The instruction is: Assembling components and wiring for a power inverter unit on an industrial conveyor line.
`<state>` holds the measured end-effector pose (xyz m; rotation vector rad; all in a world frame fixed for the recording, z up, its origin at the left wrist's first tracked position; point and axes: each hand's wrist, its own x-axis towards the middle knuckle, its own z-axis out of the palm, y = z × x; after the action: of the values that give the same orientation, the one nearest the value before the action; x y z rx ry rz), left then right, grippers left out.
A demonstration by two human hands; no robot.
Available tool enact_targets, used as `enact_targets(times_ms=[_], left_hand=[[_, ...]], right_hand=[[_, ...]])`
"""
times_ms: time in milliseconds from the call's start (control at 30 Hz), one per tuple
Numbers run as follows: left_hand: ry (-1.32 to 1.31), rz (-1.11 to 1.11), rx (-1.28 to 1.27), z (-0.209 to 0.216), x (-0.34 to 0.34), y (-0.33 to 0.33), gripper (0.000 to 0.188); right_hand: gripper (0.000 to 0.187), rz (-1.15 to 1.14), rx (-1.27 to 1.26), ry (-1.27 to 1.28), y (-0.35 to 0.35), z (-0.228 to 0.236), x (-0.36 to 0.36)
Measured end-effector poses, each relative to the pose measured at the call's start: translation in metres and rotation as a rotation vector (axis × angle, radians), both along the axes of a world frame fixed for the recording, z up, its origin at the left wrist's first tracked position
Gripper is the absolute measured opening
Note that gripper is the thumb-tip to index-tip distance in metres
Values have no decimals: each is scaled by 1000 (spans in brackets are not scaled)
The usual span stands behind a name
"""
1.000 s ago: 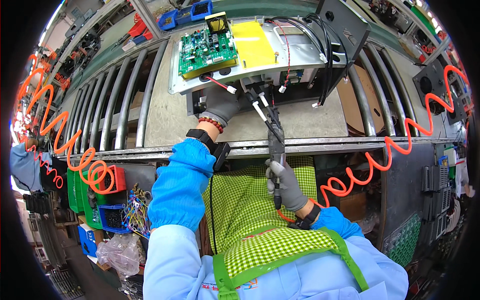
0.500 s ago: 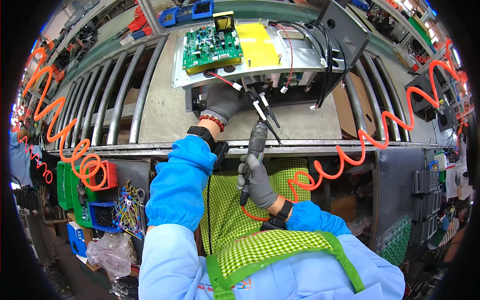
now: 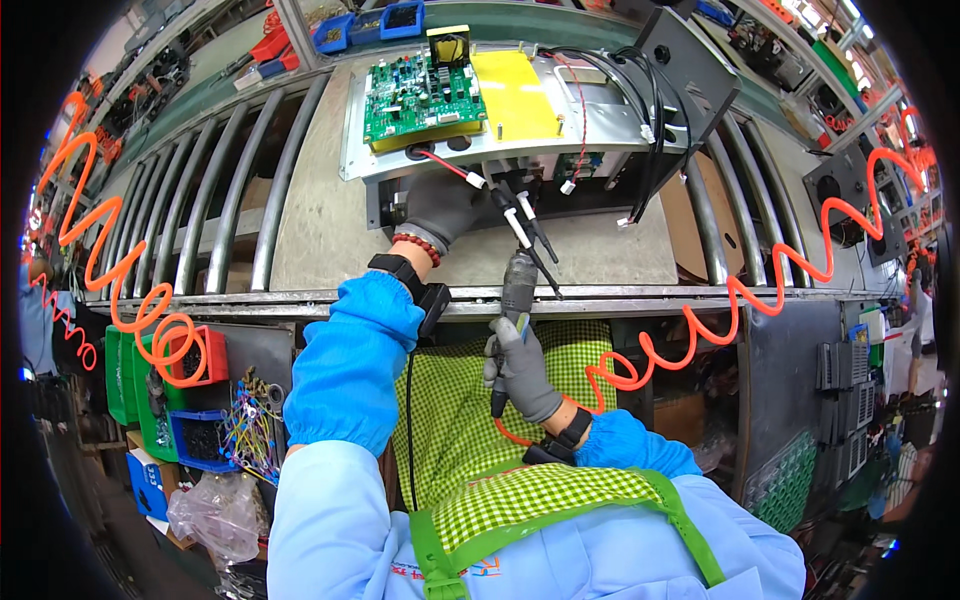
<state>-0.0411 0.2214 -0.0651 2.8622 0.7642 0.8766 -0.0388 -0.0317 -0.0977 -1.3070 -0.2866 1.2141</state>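
Observation:
My left hand [image 3: 440,212], in a grey glove, reaches into the open front of a metal chassis [image 3: 375,205]; its fingers are hidden under the top plate. In my right hand [image 3: 527,375], also gloved, is a dark pneumatic screwdriver [image 3: 518,285], pointing up and away from me. Its tip lies near black cables with white sleeves [image 3: 518,228] that hang from the chassis. On top sit a green circuit board [image 3: 420,100] and a yellow sheet [image 3: 515,95]. A red wire with a white plug [image 3: 475,180] hangs close to my left hand.
Metal rollers [image 3: 232,195] flank the work board on both sides. Orange coiled hoses [image 3: 735,290] hang at right and left. A black panel [image 3: 690,75] stands at the chassis's right end, with black cables beside it. Parts bins [image 3: 205,440] stand at lower left.
My right hand and the screwdriver have shifted slightly right and toward me. My left hand stays inside the chassis, its wrist a little further left. The right-hand orange hose has swung.

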Motion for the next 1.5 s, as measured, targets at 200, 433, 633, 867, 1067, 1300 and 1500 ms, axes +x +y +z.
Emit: enact_targets(times_ms=[200, 433, 633, 867, 1067, 1300, 1500], left_hand=[[17, 19, -70, 11, -3, -5, 21], [-47, 18, -94, 5, 0, -4, 13], [35, 45, -97, -2, 2, -1, 13], [6, 16, -73, 2, 2, 0, 17], [100, 10, 21, 3, 1, 2, 29], [-68, 17, 45, 1, 4, 2, 37], [80, 64, -62, 11, 4, -1, 37]], right_hand=[[39, -82, 24, -19, 1, -5, -4], [43, -136, 90, 106, 19, -9, -24], [47, -65, 64, 142, 10, 5, -15], [46, -21, 56, -13, 8, -3, -13], [54, 73, -125, 23, -25, 42, 32], [55, 160, -58, 42, -46, 63, 55], [57, 190, 224, 526, -62, 76, 104]])
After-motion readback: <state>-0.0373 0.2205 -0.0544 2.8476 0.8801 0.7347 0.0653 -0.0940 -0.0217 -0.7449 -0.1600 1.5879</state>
